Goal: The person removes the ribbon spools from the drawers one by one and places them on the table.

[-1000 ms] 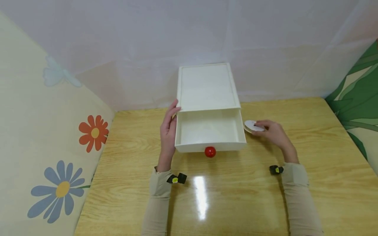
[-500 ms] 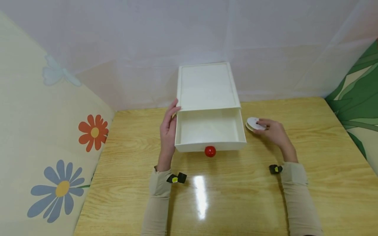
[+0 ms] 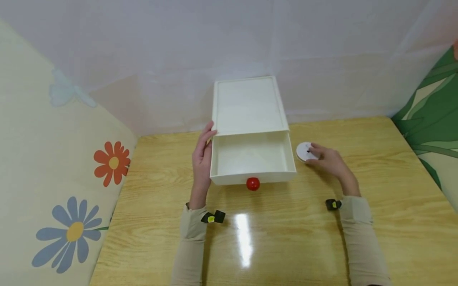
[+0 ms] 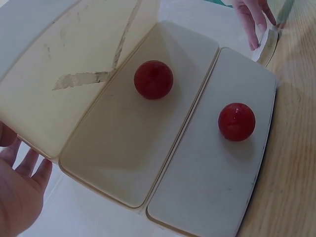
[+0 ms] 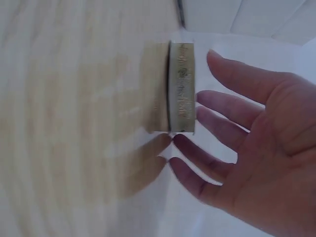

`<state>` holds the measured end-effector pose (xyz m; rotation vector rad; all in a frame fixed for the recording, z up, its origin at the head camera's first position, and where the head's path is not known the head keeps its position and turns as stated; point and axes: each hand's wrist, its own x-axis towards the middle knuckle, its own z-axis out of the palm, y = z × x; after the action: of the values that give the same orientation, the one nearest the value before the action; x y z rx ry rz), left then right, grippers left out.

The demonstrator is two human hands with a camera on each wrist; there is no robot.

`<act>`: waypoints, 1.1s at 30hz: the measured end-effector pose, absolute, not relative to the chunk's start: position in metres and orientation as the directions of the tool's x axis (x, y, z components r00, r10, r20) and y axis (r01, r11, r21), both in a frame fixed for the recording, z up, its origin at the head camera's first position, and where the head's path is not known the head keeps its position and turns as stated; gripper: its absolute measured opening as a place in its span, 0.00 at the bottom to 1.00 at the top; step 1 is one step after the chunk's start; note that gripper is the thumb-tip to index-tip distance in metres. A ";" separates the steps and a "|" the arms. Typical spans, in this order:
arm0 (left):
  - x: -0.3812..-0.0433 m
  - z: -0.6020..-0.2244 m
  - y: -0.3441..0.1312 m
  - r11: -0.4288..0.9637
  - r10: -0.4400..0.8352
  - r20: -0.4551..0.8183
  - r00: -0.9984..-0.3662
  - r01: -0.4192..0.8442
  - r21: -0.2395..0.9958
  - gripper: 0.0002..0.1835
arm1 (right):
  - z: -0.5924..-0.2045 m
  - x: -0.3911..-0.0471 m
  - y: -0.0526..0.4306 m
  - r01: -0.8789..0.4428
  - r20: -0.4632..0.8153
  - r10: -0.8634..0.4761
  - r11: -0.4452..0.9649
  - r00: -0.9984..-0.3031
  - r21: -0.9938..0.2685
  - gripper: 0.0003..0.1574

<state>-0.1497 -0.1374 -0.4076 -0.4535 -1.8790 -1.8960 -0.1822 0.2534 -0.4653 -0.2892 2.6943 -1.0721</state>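
Observation:
A white cabinet (image 3: pixel 249 105) stands against the back wall with its top drawer (image 3: pixel 252 178) pulled out. The drawer has a red knob (image 3: pixel 253 184) and nothing inside. My left hand (image 3: pixel 202 159) rests along the cabinet's left side, fingers fairly straight, tips at the upper front corner. Right of the cabinet, a white round ribbon spool (image 3: pixel 302 151) lies flat on the table. In the right wrist view, its edge shows a pale band with gold lettering. My right hand (image 3: pixel 329 160) is spread loosely over the spool, the thumb standing apart from it.
Two lower drawer fronts, each with a red knob (image 4: pixel 153 79), are closed below the pulled-out drawer. The wooden table (image 3: pixel 279 238) carries a bright light reflection in front. A wall with painted flowers (image 3: pixel 75 231) borders the left side; painted green leaves cover the right wall.
The spool has gone from tilted in my right hand to lying flat on the table, and the thumb has come off it. My left hand stays at the cabinet.

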 end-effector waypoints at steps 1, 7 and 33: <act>-0.150 -0.408 -0.137 0.011 -0.072 0.515 -0.854 0.515 0.857 0.16 | -0.466 -0.182 0.253 -0.100 -0.131 -0.265 0.706 -0.955 -0.701 0.40; -0.151 -0.407 -0.136 0.014 -0.065 0.513 -0.856 0.513 0.858 0.16 | -0.471 -0.182 0.254 -0.116 -0.127 -0.300 0.675 -0.945 -0.728 0.44; -0.158 -0.401 -0.139 0.019 -0.065 0.568 -0.820 0.568 0.823 0.16 | -0.391 -0.141 0.231 -0.266 0.132 -0.260 0.591 -0.956 -0.762 0.33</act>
<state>-0.1579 -0.1393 -0.4007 -0.5123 -1.8504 -1.8532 -0.1412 0.2308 -0.3907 -0.4646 2.8078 -1.3459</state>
